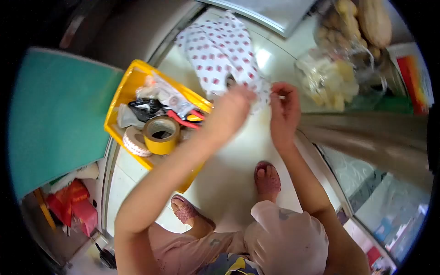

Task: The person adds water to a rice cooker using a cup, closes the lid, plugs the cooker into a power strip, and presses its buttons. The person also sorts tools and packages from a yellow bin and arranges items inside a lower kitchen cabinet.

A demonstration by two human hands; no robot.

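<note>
A white plastic bag (220, 50) printed with rows of red marks hangs or lies over the tiled floor ahead of me, its near end between my hands. My left hand (233, 105) is smeared by motion; its fingers look curled closed at the bag's near edge. On the other side, my right hand (285, 110) pinches the end of the bag between thumb and fingertips, palm partly showing. Close to my left forearm, a yellow bin (112, 110) holds a roll of brown tape (161, 144), a white patterned roll (135, 141) and red-handled pliers (183, 120).
My feet in sandals (268, 181) stand on the floor below my hands. A clear bag of pale pieces (327, 80) and a squash (375, 23) are at the upper right. A green panel (64, 114) borders the left, and a grey metal edge (270, 16) the top.
</note>
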